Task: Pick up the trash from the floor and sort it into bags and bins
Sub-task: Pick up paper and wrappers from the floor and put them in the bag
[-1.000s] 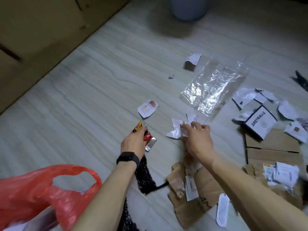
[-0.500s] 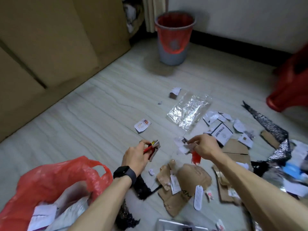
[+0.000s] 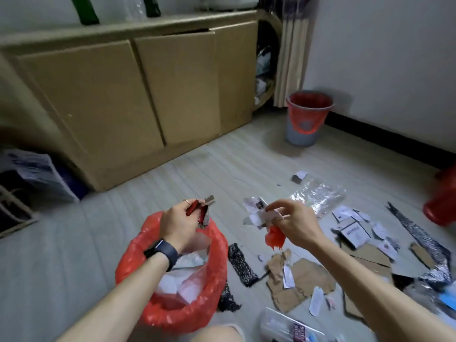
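Observation:
An open red plastic bag [image 3: 212, 287] with white paper inside sits on the floor in front of me. My left hand [image 3: 180, 223] hovers over its far rim and grips a red and silver wrapper [image 3: 201, 211]. To the right, my right hand [image 3: 293, 223] is raised above the floor, pinching crumpled white paper scraps [image 3: 259, 213] together with a small red plastic scrap [image 3: 275, 236]. Torn cardboard [image 3: 303, 277], paper labels [image 3: 355, 230], a clear plastic sheet [image 3: 318, 193] and black patterned strips [image 3: 240, 264] lie scattered on the floor at right.
A grey bin with a red liner [image 3: 308, 119] stands by the far wall. Wooden cabinets [image 3: 138, 95] run along the left. A red plastic object [image 3: 441, 201] sits at the right edge, and a paper bag [image 3: 37, 174] leans at far left.
Both hands have lifted from the floor with their trash. The left hand moved over the red bag. The view tilted up, showing the cabinets and bin.

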A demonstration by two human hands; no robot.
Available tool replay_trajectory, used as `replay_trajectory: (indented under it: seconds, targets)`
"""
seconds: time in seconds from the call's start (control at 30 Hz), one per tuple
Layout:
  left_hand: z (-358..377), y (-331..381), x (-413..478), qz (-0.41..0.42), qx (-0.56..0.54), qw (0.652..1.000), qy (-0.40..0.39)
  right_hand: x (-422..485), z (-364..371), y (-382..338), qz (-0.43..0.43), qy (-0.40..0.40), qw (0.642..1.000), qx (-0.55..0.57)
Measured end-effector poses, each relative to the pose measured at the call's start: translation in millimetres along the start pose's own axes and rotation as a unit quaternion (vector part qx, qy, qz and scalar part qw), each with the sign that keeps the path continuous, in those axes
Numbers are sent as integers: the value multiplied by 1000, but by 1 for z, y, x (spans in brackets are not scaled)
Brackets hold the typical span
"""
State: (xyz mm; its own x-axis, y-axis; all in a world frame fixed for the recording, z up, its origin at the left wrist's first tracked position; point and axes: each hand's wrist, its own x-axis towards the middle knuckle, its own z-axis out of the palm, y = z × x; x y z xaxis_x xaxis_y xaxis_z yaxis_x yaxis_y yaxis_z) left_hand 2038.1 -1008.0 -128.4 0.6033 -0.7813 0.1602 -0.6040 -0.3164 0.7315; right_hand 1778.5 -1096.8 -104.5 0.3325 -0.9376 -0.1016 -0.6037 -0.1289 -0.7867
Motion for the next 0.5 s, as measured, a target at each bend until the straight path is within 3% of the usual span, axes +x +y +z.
replay_trajectory:
  seconds: [0.3, 0.43, 0.5]
  targets:
    - [-77, -88, -31, -60, 191, 979, -46, -14, 113, -69, -102, -110, 984, -93]
    - [-71, -113, -35, -116, 222, 960, -123, -13, 163, -73, -138, -165, 967, -138]
    - [-71, -123, -35, -152, 161, 955, -197, -12, 179, -72, -135, -204, 960, -135]
